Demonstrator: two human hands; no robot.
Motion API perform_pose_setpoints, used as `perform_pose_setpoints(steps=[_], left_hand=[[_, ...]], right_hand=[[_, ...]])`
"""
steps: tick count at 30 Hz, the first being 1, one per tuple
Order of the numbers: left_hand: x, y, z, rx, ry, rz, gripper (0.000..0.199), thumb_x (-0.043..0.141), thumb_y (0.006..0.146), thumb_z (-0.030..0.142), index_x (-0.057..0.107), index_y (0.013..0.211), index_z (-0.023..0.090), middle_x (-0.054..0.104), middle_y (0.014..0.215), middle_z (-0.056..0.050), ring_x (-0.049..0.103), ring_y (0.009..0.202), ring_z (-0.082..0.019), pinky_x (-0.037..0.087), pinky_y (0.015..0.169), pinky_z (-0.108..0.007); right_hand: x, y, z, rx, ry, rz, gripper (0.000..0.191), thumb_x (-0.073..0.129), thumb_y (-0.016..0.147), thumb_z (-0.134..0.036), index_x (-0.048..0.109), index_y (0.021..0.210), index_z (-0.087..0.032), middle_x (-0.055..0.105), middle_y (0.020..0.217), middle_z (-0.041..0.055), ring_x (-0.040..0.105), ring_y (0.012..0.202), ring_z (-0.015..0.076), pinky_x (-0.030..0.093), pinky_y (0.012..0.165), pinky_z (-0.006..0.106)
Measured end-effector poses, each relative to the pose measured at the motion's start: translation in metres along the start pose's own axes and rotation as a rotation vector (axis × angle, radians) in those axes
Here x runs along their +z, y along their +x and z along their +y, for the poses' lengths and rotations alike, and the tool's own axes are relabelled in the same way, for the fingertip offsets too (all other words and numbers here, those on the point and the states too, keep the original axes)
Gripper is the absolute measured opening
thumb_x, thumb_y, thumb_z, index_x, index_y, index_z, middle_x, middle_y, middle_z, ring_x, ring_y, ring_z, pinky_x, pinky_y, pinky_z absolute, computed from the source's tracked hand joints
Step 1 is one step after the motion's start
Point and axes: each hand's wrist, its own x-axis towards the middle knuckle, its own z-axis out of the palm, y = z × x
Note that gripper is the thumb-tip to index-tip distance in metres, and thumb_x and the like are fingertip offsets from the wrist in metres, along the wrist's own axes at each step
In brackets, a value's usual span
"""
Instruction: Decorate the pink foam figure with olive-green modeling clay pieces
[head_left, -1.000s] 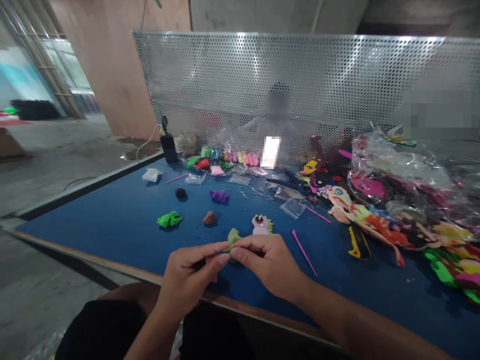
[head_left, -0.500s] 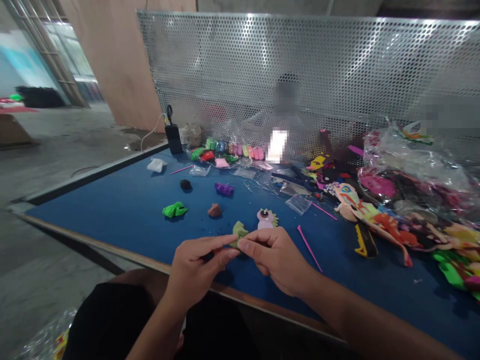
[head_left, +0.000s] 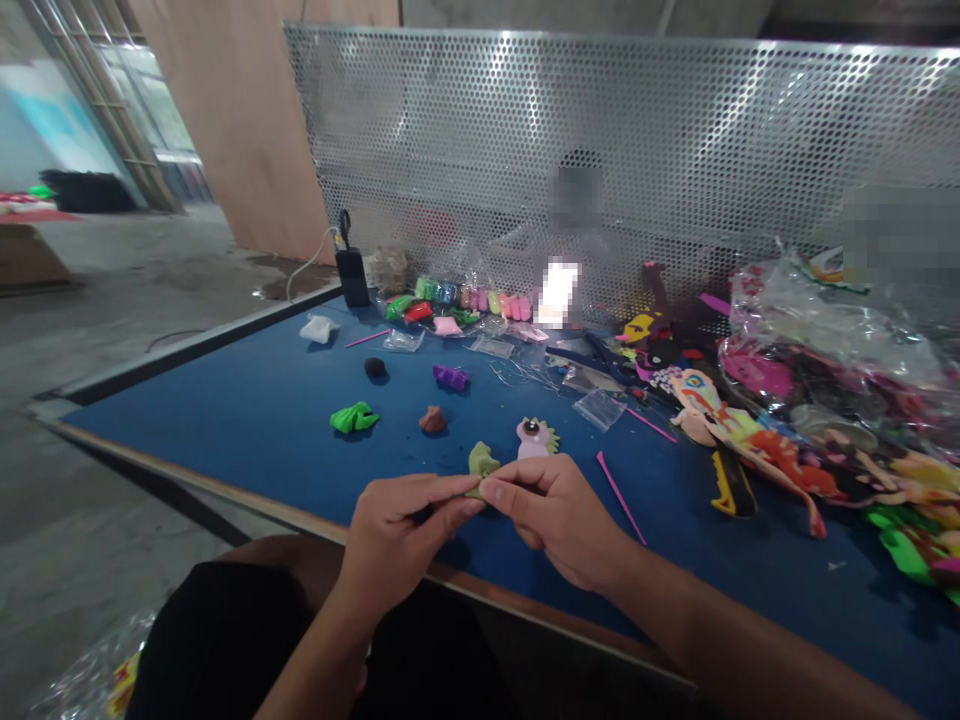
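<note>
The left hand (head_left: 397, 525) and right hand (head_left: 559, 510) are together, fingertips pinching the olive clay (head_left: 483, 458) between them. Shaping seems in hand; the next move probably calls for light, even pressure (the figure (head_left: 533, 440) sits just beyond the right hand).

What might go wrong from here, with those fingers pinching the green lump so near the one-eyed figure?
The green lump, pinched between the fingers of the left hand and right hand, might tear or lose its shape. The one-eyed figure sits just beyond the right hand, which might bump or smudge it.
</note>
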Motion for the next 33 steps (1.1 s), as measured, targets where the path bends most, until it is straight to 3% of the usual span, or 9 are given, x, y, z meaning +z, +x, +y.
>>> perform_pose_setpoints(steps=[12, 17, 19, 22, 24, 26, 28, 30, 33], left_hand=[[-0.002, 0.0, 0.001, -0.004, -0.013, -0.039, 0.017, 0.078, 0.079, 0.02, 0.083, 0.095, 0.025, 0.081, 0.08, -0.003, 0.073, 0.064, -0.017, 0.056, 0.06, -0.021], [-0.004, 0.001, 0.002, -0.062, -0.157, -0.03, 0.018, 0.079, 0.075, 0.015, 0.083, 0.09, 0.024, 0.071, 0.054, 0.002, 0.059, 0.042, -0.01, 0.048, 0.043, -0.017], [-0.005, 0.0, 0.0, -0.1, -0.255, -0.039, 0.019, 0.079, 0.074, 0.014, 0.083, 0.089, 0.024, 0.068, 0.05, 0.003, 0.054, 0.038, -0.008, 0.043, 0.039, -0.015], [-0.007, -0.002, -0.005, -0.186, -0.389, -0.056, 0.017, 0.078, 0.073, 0.014, 0.083, 0.088, 0.023, 0.066, 0.049, 0.002, 0.051, 0.036, -0.007, 0.041, 0.037, -0.015], [-0.008, -0.003, -0.008, -0.245, -0.46, -0.053, 0.016, 0.077, 0.074, 0.016, 0.083, 0.088, 0.022, 0.065, 0.047, 0.002, 0.051, 0.036, -0.007, 0.041, 0.037, -0.015], [-0.008, -0.004, -0.009, -0.296, -0.505, -0.043, 0.015, 0.078, 0.074, 0.017, 0.083, 0.088, 0.021, 0.064, 0.047, 0.002, 0.052, 0.036, -0.007, 0.041, 0.037, -0.016], [-0.008, -0.005, -0.01, -0.338, -0.529, -0.026, 0.015, 0.078, 0.073, 0.018, 0.083, 0.087, 0.02, 0.064, 0.048, 0.001, 0.053, 0.037, -0.008, 0.041, 0.038, -0.016], [-0.007, -0.005, -0.01, -0.361, -0.544, -0.008, 0.014, 0.079, 0.073, 0.018, 0.082, 0.086, 0.019, 0.064, 0.048, 0.002, 0.053, 0.037, -0.008, 0.042, 0.038, -0.017], [-0.006, -0.005, -0.011, -0.368, -0.565, 0.005, 0.015, 0.078, 0.074, 0.02, 0.082, 0.088, 0.018, 0.064, 0.048, 0.002, 0.052, 0.037, -0.008, 0.041, 0.039, -0.017]], right_hand=[[0.0, -0.001, 0.0, -0.03, -0.07, -0.022, 0.04, 0.075, 0.083, -0.052, 0.072, 0.075, -0.012, 0.04, 0.048, -0.0074, 0.029, 0.043, 0.0052, 0.019, 0.041, 0.023], [-0.01, 0.006, 0.0, -0.041, -0.094, 0.072, 0.049, 0.062, 0.09, -0.059, 0.072, 0.076, -0.013, 0.034, 0.047, -0.0081, 0.026, 0.04, 0.0065, 0.019, 0.04, 0.023], [-0.025, 0.013, -0.004, -0.145, -0.218, 0.207, 0.05, 0.058, 0.093, -0.058, 0.074, 0.079, -0.013, 0.035, 0.047, -0.0071, 0.029, 0.041, 0.0082, 0.023, 0.041, 0.024], [-0.057, 0.027, -0.01, -0.347, -0.662, 0.433, 0.045, 0.053, 0.097, -0.049, 0.075, 0.076, -0.014, 0.046, 0.052, -0.0021, 0.044, 0.05, 0.0127, 0.033, 0.051, 0.027], [-0.078, 0.036, -0.012, -0.417, -0.986, 0.488, 0.036, 0.052, 0.097, -0.039, 0.076, 0.084, -0.014, 0.055, 0.059, 0.0007, 0.052, 0.057, 0.0161, 0.039, 0.058, 0.029], [-0.095, 0.042, -0.01, -0.433, -1.087, 0.431, 0.024, 0.057, 0.092, -0.027, 0.076, 0.1, -0.014, 0.064, 0.075, 0.0047, 0.059, 0.071, 0.02, 0.046, 0.07, 0.032], [-0.103, 0.045, -0.008, -0.455, -1.171, 0.268, 0.031, 0.054, 0.088, -0.014, 0.073, 0.113, -0.017, 0.068, 0.103, 0.0105, 0.062, 0.096, 0.0239, 0.047, 0.088, 0.037], [-0.104, 0.043, -0.007, -0.468, -1.318, 0.076, 0.046, 0.048, 0.086, -0.003, 0.071, 0.122, -0.021, 0.062, 0.128, 0.0122, 0.053, 0.12, 0.0266, 0.039, 0.103, 0.044], [-0.094, 0.036, -0.011, -0.454, -1.534, -0.108, 0.062, 0.046, 0.082, 0.005, 0.065, 0.131, -0.028, 0.05, 0.147, 0.0084, 0.038, 0.139, 0.0298, 0.03, 0.11, 0.052]])
